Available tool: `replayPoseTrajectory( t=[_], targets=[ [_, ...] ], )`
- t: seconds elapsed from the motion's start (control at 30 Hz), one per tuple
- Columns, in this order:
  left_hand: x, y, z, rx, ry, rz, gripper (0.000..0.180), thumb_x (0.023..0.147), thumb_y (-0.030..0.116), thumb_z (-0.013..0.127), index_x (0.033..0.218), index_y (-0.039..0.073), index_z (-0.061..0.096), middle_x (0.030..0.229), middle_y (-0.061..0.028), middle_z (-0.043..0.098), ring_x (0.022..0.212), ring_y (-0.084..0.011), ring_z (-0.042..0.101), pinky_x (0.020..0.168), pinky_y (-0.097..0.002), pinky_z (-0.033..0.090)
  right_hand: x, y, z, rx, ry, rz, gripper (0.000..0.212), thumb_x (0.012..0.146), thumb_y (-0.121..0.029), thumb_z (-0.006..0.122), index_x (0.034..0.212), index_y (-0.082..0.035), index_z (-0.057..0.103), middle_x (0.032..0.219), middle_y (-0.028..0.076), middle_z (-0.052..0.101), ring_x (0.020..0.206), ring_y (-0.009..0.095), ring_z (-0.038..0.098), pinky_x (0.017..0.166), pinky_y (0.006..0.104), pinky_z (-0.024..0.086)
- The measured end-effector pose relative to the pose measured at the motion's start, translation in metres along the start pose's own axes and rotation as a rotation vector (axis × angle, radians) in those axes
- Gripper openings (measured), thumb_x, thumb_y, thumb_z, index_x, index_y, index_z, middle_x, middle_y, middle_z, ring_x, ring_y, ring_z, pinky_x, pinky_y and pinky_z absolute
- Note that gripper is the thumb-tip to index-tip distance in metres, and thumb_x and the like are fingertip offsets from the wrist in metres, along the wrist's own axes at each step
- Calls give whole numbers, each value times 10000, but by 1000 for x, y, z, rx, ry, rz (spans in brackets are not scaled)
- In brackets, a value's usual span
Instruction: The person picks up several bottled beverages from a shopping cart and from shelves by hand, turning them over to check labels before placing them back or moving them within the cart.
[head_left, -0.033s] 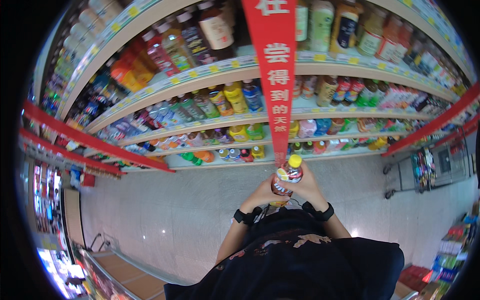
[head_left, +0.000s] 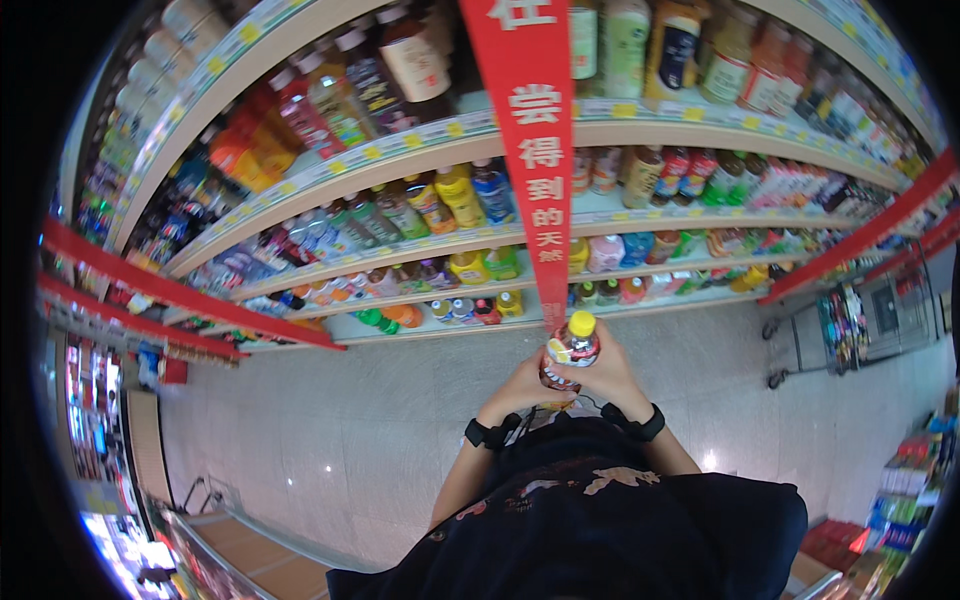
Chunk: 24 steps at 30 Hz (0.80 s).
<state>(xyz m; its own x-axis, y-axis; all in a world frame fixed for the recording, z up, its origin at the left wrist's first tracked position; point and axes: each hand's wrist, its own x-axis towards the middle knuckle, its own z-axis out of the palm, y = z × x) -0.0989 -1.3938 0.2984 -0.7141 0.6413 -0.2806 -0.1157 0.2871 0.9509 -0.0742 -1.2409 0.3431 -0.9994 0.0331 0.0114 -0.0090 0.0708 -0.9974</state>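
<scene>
In front of my body, a plastic drink bottle (head_left: 574, 350) with a yellow cap (head_left: 582, 323) stands nearly upright, tilted slightly to the right. Dark reddish-brown drink shows through it, and its label carries a yellow fruit picture. My left hand (head_left: 522, 390) wraps its lower left side. From the right, my right hand (head_left: 608, 374) closes round it, thumb across the front. The cap is on, and neither hand touches it. Fingers behind the bottle are hidden. Black bands circle both wrists.
Curved shelves (head_left: 440, 252) packed with drink bottles stretch across ahead. A red printed strip (head_left: 540, 150) hangs down the middle, and red bars (head_left: 180, 283) cross at both sides. To the right stands a wire cart (head_left: 850, 320); stacked boxes (head_left: 897, 510) lie behind it. Grey tile floor (head_left: 350, 420) surrounds me.
The view has shifted a little, so the shelves and red strip sit slightly further left. Both hands keep the same grip on the bottle.
</scene>
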Motion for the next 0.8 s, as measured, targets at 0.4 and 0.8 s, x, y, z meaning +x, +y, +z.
replayPoseTrajectory(
  t=[0.4,0.8],
  targets=[
    [84,37,45,131,-97,276,747,509,177,737,1119,10,340,1049,-137,477,978,-201,470,818,-303,377,-9,-5,-71,-279,306,-88,631,536,-263,715,1041,-27,420,917,167,541,855,308,537,718,337,434],
    [178,36,100,91,-397,282,714,478,203,779,1033,-3,381,992,-103,505,927,-172,490,791,-280,396,-15,23,-148,-354,509,18,642,546,-296,703,1053,-24,419,918,171,530,864,282,539,727,316,427]
  ],
)
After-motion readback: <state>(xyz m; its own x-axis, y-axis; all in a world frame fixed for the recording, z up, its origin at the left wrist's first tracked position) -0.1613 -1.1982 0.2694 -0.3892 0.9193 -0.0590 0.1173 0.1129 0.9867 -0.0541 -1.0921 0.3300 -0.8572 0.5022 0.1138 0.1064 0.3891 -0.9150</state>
